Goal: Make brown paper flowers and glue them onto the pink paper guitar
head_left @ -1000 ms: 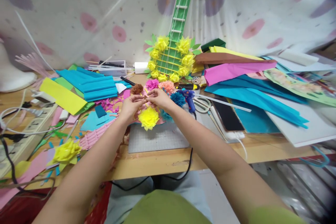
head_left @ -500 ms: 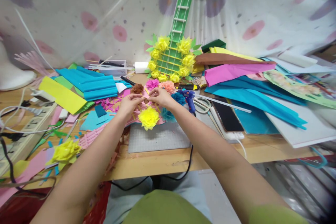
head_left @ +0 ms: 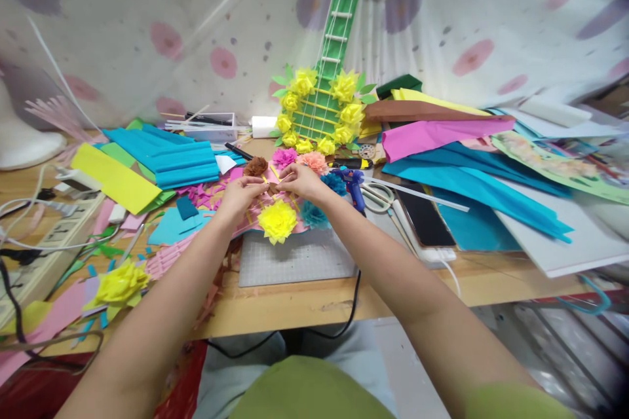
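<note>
My left hand (head_left: 244,194) and my right hand (head_left: 301,183) meet over a pink craft piece (head_left: 253,209) ringed with paper flowers. The fingers of both are closed in a pinch on a small brown piece (head_left: 273,188), too small to make out well. A large yellow paper flower (head_left: 278,221) sits just below the fingertips. Around the far side are a brown paper flower (head_left: 256,166), a magenta one (head_left: 284,157) and a peach one (head_left: 313,162). Teal paper flowers (head_left: 314,215) lie at the right, partly behind my right wrist.
A blue glue gun (head_left: 354,186), scissors (head_left: 377,198) and a phone (head_left: 425,216) lie to the right. A green guitar-shaped craft (head_left: 339,46) with yellow flowers stands behind. Crepe paper (head_left: 184,158), a loose yellow flower (head_left: 118,285) and a power strip (head_left: 59,236) are left. A grey cutting mat (head_left: 295,262) lies in front.
Both hands stay nearly in place, with only slight finger movement at the small brown piece. The view has shifted very slightly.
</note>
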### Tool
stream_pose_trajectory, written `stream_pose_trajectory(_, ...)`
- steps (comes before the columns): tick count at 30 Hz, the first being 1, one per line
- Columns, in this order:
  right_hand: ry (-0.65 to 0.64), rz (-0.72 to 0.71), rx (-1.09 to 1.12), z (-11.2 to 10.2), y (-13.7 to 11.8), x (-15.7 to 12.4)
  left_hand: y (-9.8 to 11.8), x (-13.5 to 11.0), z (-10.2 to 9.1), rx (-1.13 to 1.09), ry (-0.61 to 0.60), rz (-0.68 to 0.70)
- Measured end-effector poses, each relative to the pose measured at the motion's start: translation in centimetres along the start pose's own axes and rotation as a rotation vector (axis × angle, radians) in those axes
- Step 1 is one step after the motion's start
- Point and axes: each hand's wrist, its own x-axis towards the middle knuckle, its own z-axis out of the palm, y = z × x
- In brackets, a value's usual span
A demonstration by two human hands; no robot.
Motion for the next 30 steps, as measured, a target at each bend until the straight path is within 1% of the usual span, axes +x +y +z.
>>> stream_pose_trajectory(3, 0.004, 0.001, -0.014, 0.0, 0.2, 0.3, 0.0, -0.1, 0.3, -0.004, -0.025, -0.016)
stream_pose_trajectory(7, -0.006, 0.005, -0.020, 0.0, 0.1, 0.2, 0.1, -0.3, 0.6, -0.046, -0.047, -0.003)
stream_pose_trajectory(13, 0.013, 0.038, -0.039, -0.1, -0.6, -0.5, 0.0, 0.0, 0.4, 0.026, -0.012, -0.001)
stream_pose_trajectory(18, 0.012, 0.038, -0.054, -0.1, -0.3, -0.3, -0.5, 0.4, 0.4, -0.023, -0.026, -0.004)
stream_pose_trajectory(21, 0.018, 0.026, -0.053, 0.0, -0.3, -0.1, -0.5, 0.3, 0.5, -0.020, -0.028, -0.005)
stream_pose_trajectory(26, 0.031, 0.041, -0.043, 0.0, -0.8, -0.3, 0.1, 0.0, 0.7, 0.078, 0.027, 0.008)
stream_pose_trajectory(30, 0.061, 0.023, -0.028, -0.4, -0.4, 0.2, -0.1, 0.3, 0.8, 0.163, 0.066, 0.076)
